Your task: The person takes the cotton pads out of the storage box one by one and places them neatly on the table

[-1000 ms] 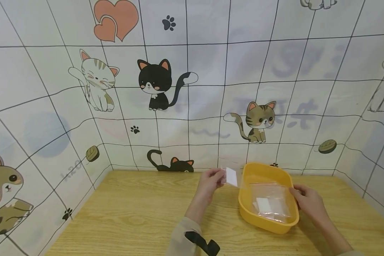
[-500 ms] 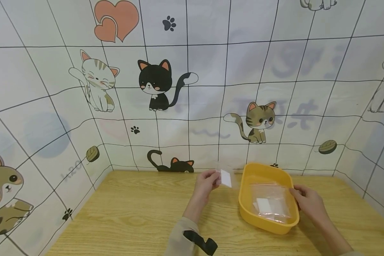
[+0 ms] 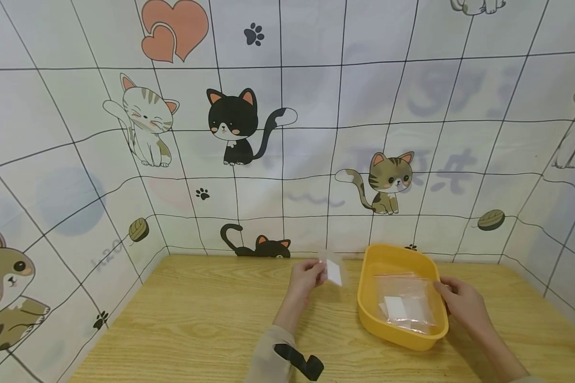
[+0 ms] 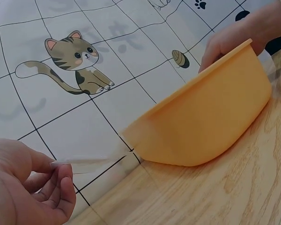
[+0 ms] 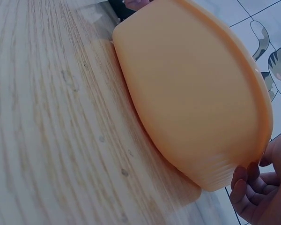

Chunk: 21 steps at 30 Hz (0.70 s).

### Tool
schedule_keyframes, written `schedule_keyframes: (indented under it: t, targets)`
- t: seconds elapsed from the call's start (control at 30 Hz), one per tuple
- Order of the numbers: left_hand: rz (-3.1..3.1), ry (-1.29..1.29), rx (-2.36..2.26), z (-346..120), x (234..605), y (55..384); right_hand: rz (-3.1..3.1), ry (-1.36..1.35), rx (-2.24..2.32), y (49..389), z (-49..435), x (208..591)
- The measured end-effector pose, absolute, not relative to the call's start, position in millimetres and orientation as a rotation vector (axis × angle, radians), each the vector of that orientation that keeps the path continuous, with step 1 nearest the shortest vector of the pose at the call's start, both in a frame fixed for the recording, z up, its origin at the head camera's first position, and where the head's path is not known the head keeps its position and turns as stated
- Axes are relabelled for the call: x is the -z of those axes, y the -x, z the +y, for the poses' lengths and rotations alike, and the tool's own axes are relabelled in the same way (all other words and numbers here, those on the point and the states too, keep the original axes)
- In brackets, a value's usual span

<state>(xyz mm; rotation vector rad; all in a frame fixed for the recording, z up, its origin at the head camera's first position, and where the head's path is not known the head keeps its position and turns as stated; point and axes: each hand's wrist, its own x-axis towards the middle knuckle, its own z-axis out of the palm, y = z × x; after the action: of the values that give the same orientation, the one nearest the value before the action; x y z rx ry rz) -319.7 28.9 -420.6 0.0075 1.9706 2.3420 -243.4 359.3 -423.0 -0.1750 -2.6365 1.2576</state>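
Note:
My left hand (image 3: 305, 279) pinches a small clear plastic zip bag (image 3: 334, 272) with a white square piece inside, left of a yellow plastic tub (image 3: 396, 335). In the left wrist view the bag (image 4: 86, 165) is seen nearly edge-on between thumb and fingers. My right hand (image 3: 462, 303) grips the tub's right rim, thumb over the top and fingers against the outer wall, as the right wrist view shows on the tub (image 5: 192, 89). More clear bags (image 3: 407, 303) lie in the tub, with a white square showing through.
The tub stands on a light wood-grain table (image 3: 211, 314). A white cloth (image 3: 306, 159) printed with cats and grid lines hangs behind the table and along both sides. A black strap (image 3: 299, 361) circles the left sleeve.
My left hand has drawn the bag leftward and slightly down, widening the gap to the tub. The right hand and the tub have stayed in place.

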Motion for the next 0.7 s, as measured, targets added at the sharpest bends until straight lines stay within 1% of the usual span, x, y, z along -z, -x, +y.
schedule_keyframes:
  t: [0.7]
  targets:
    - [2.099, 0.009, -2.28, 29.6, 440.6, 326.4, -2.634, 0.19, -1.262, 242.8, 358.8, 422.7]
